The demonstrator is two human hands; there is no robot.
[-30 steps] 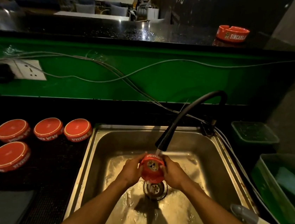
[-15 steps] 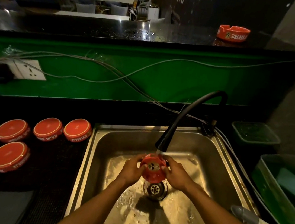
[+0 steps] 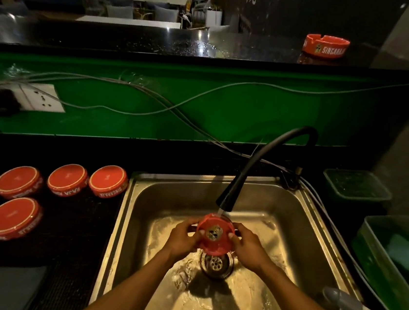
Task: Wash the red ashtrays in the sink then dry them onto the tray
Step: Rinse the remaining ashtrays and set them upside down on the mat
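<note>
Over the last second the red ashtray point(image 3: 215, 234) has tipped so its bowl faces the camera more squarely, stream from the black faucet point(image 3: 226, 201) hitting its far rim; it stays above the drain point(image 3: 216, 263) in the sink point(image 3: 301, 211). Left hand point(image 3: 183, 239) and right hand point(image 3: 249, 246) both curl around its opposite edges, gripping it. Dirty patch still shows in the bowl centre, so rinsing likely isn't done; four ashtrays point(image 3: 18, 180) sit upside down on the tabletop point(image 3: 67, 228) at left, one more point(image 3: 325, 45) on the far ledge.
</note>
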